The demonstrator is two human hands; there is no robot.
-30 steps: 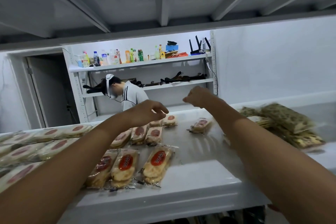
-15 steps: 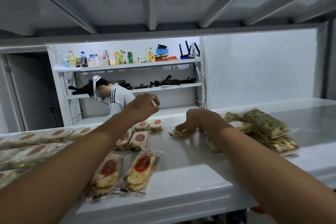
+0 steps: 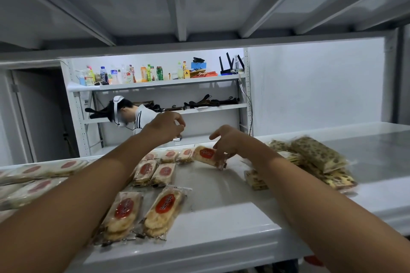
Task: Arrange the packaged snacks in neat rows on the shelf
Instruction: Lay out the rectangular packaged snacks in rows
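Observation:
Clear packs of pale rice crackers with red oval labels lie in rows on the white shelf (image 3: 217, 224). My right hand (image 3: 230, 142) pinches one such cracker pack (image 3: 206, 155) by its right end, tilted, at the back of the shelf beside the rear row (image 3: 175, 154). My left hand (image 3: 166, 127) hovers above the rear row with fingers curled, holding nothing I can see. Two packs (image 3: 142, 213) lie near the front edge, two more (image 3: 155, 172) behind them.
A heap of green-speckled snack packs (image 3: 310, 162) lies at the right. More red-label packs (image 3: 37, 175) stretch to the left. The upper shelf's underside (image 3: 199, 2) hangs low overhead. Behind, a person (image 3: 137, 115) stands at a rack with bottles (image 3: 126, 74).
My right hand picked a cracker pack up from the shelf and carried it left toward the rear row. My left hand stayed raised above that row.

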